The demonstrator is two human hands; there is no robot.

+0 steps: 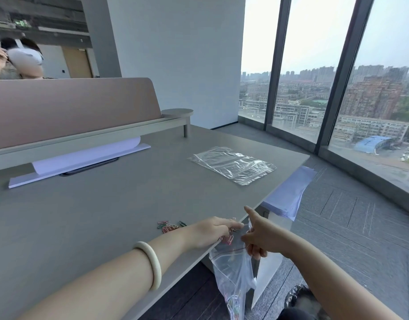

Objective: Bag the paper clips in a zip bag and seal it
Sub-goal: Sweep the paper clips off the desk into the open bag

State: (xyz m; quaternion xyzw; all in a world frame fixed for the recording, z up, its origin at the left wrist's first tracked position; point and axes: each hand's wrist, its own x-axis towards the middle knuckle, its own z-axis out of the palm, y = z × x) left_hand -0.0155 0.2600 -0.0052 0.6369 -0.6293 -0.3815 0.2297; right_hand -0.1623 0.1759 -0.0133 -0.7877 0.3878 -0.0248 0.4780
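A clear zip bag [231, 273] hangs below the grey table's right edge [263, 192], its mouth held open at edge height by my right hand [261, 239]. Coloured paper clips [233, 306] lie in the bag's bottom. My left hand [212, 232] rests flat at the table edge over a few pink clips [228, 239] that sit right at the rim above the bag's mouth. A small heap of coloured paper clips [170, 226] lies on the table just left of that hand. A pale bangle is on my left wrist.
A stack of spare clear bags [232, 165] lies on the table's far right. White paper sheets [83, 158] lean under the desk divider [72, 109]. More sheets [288, 192] sit below the table's right edge. A person sits behind the divider.
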